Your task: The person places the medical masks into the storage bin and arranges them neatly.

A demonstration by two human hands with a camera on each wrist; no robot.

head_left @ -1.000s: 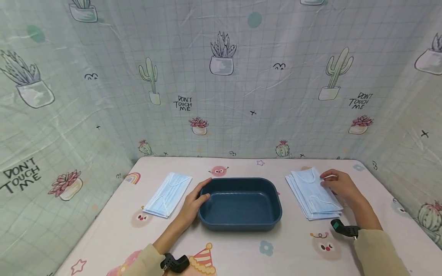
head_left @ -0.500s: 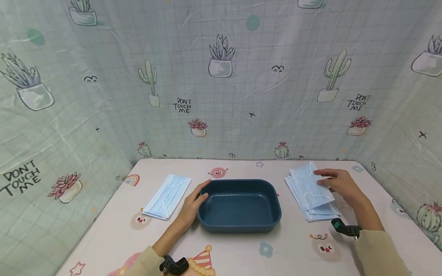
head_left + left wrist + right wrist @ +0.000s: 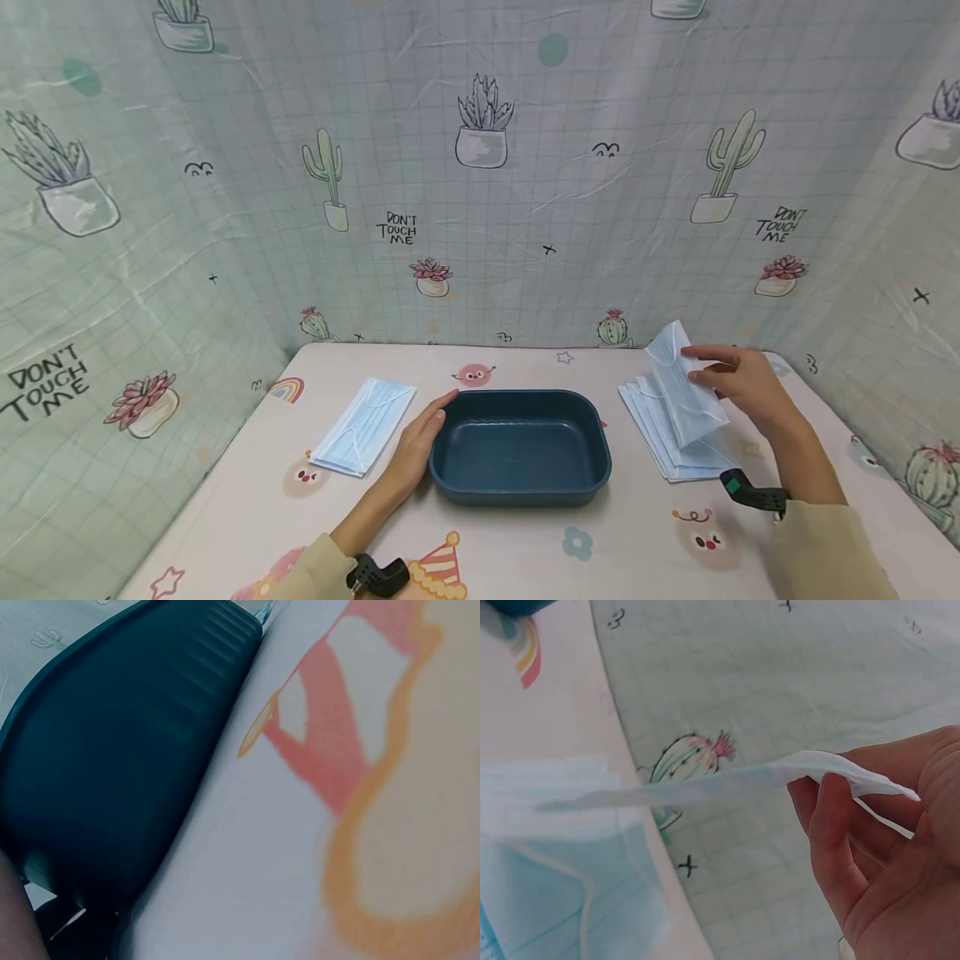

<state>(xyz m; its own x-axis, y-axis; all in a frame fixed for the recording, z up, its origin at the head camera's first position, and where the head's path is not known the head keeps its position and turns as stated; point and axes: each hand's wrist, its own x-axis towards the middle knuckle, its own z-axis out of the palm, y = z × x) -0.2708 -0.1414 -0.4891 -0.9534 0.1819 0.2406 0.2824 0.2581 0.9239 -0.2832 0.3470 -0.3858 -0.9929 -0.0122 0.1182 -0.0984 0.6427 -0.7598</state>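
Note:
In the head view my right hand pinches a pale blue face mask by its right edge, raised and tilted over a stack of masks. The right wrist view shows this mask nearly edge-on, its near end between thumb and fingers, above the stack. My left hand rests with extended fingers against the left side of a dark blue rectangular bin. Nothing lies inside the bin. The left wrist view shows the bin's outer wall; most of that hand is out of frame.
More face masks lie on the table left of the bin. A pale cloth with cartoon prints covers the table. Behind and at both sides hangs a curtain printed with cacti.
My right hand has lifted the top mask off the stack, moving up and slightly away. My left thumb has shifted from over the bin's inner wall up to its rim; the bin stays put.

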